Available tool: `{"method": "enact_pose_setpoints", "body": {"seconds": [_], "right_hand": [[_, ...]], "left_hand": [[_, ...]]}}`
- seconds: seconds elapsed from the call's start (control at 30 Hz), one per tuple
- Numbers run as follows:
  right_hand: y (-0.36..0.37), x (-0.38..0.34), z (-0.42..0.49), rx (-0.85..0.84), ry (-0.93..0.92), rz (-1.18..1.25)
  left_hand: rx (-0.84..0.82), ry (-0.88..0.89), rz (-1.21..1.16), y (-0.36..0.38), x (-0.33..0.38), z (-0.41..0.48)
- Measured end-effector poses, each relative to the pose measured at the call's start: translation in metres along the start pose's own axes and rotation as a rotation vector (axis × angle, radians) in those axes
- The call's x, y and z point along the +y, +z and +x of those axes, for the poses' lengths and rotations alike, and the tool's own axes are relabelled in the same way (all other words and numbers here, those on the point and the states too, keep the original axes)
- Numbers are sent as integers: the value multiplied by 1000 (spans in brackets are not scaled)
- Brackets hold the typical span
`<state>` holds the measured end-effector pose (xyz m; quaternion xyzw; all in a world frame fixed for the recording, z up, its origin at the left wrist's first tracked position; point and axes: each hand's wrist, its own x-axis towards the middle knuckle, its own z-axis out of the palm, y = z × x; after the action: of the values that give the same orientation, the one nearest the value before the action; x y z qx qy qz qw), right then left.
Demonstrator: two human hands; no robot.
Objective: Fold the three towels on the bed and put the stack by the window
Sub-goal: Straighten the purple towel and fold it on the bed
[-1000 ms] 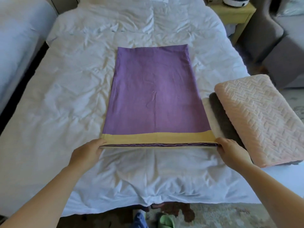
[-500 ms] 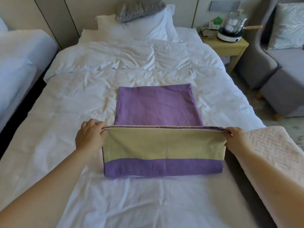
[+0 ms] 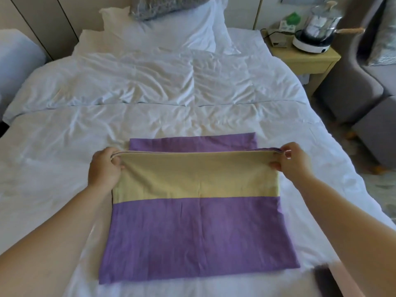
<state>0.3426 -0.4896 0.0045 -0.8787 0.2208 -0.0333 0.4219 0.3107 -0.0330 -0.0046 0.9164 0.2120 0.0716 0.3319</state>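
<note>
A purple towel (image 3: pixel 199 236) with a wide yellow band lies on the white bed (image 3: pixel 150 116), its near end folded away from me over the rest. My left hand (image 3: pixel 105 168) pinches the left corner of the yellow edge. My right hand (image 3: pixel 291 161) pinches the right corner. A strip of purple still shows beyond the lifted edge. At the bottom right, the corner of a pink towel (image 3: pixel 347 277) and a dark grey towel (image 3: pixel 325 279) beside it are partly in view.
White pillows (image 3: pixel 171 33) and a grey cushion (image 3: pixel 162 5) lie at the head of the bed. A yellow nightstand (image 3: pixel 308 58) with a kettle (image 3: pixel 315 31) stands at the right, next to a grey armchair (image 3: pixel 360 82). Another bed (image 3: pixel 15 61) is at the left.
Both hands lifted the yellow-banded near edge and carried it away from me over the towel. The folded flap now covers most of the purple part. My view tilted up toward the headboard.
</note>
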Motion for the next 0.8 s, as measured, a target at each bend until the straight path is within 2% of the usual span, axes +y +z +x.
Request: {"method": "enact_pose_setpoints", "body": {"seconds": [0.3,0.53,0.57,0.63,0.7,0.73,0.8], "right_hand": [[64,-11,103,97,-27,-27],[106,11,117,64,-26,-78],[112,13,111,90,-70,-97],[129,14,85,103,-297,-199],[156,13,49,-33,-535,-320],[169,14,34,-146,-603,-398],[187,28,15,-316,-630,-599]], "left_hand": [[52,34,-30,68,12,100],[16,-17,65,110,-5,111],[30,15,127,115,-5,104],[31,273,280,128,-2,78],[-129,577,359,151,5,45],[-237,644,419,163,5,32],[-358,580,547,179,-8,20]]}}
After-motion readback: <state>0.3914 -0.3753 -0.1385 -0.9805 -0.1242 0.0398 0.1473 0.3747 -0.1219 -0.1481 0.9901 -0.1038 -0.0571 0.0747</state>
